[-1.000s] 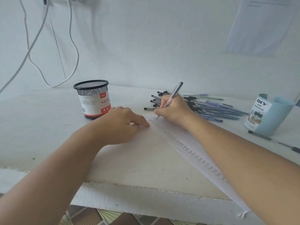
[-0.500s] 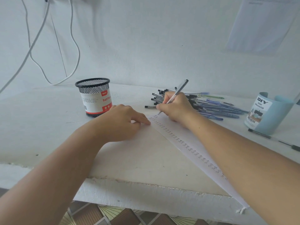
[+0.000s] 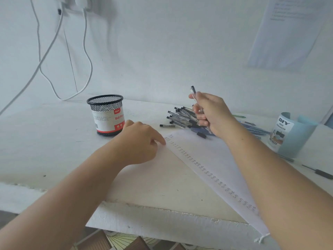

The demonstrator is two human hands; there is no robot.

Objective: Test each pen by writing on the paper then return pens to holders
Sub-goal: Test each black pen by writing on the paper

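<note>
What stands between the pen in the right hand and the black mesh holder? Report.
Nothing visible does. The right hand holds the pen raised, and only bare table shows between it and the black mesh holder, whose mouth is open. The left hand rests on the paper edge, nearer the camera, below the holder's rim.

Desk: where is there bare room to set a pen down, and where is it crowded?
Bare desk left of the mesh holder, out to the front edge; also behind it, toward the wall. Crowded: the pen pile beyond the paper, reaching toward the blue holder.
</note>
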